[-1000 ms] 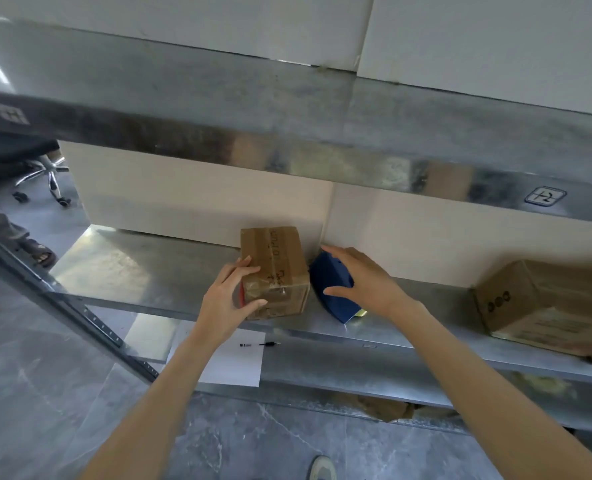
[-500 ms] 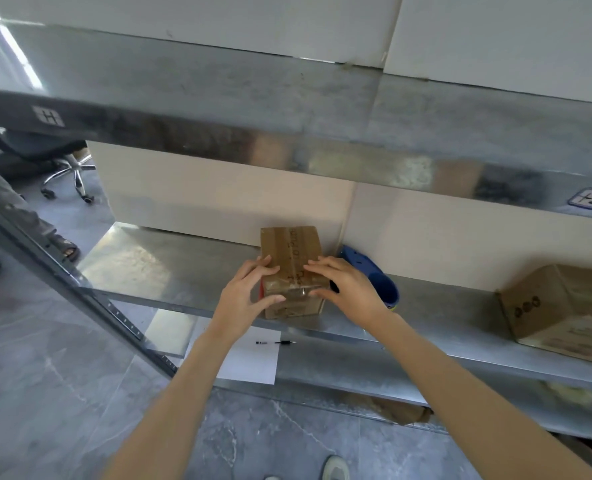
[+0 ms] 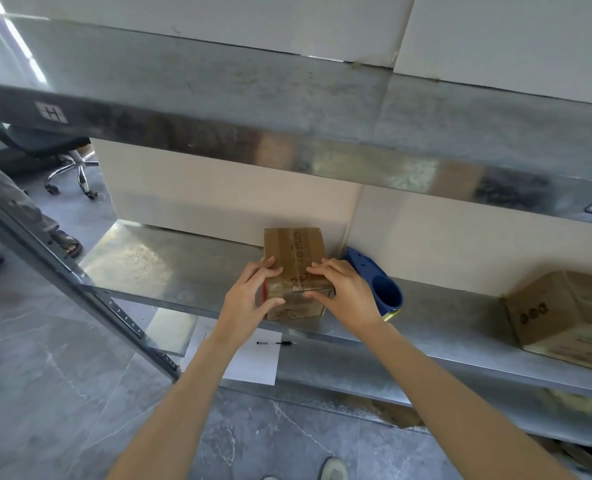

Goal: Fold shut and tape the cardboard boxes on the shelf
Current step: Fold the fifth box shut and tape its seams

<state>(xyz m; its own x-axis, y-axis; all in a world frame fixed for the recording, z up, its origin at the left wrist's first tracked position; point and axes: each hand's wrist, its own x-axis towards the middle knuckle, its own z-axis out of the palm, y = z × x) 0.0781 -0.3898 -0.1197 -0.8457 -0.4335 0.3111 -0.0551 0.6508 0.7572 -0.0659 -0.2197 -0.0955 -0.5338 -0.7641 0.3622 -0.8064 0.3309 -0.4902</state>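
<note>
At the far left, beyond the rack's slanted post, an office chair (image 3: pixel 69 157) stands on the grey floor. The middle metal shelf (image 3: pixel 183 268) runs across the view, and on the level under it lies a white sheet of paper (image 3: pixel 253 365) with a pen (image 3: pixel 280 342) on top. The left hand (image 3: pixel 246 303) grips the near left corner of the small cardboard box (image 3: pixel 294 251), its fingers (image 3: pixel 270 268) bent over the top and the thumb pressed on the front face. The box stands on the shelf, close to the back wall, with clear tape along its top. The right hand (image 3: pixel 346 296) holds the near right corner the same way, fingers (image 3: pixel 322 268) over the taped top edge and thumb on the front. Just beside it lies a blue tape dispenser (image 3: pixel 381 285). A larger cardboard box (image 3: pixel 564 317) sits well apart at the far right.
</note>
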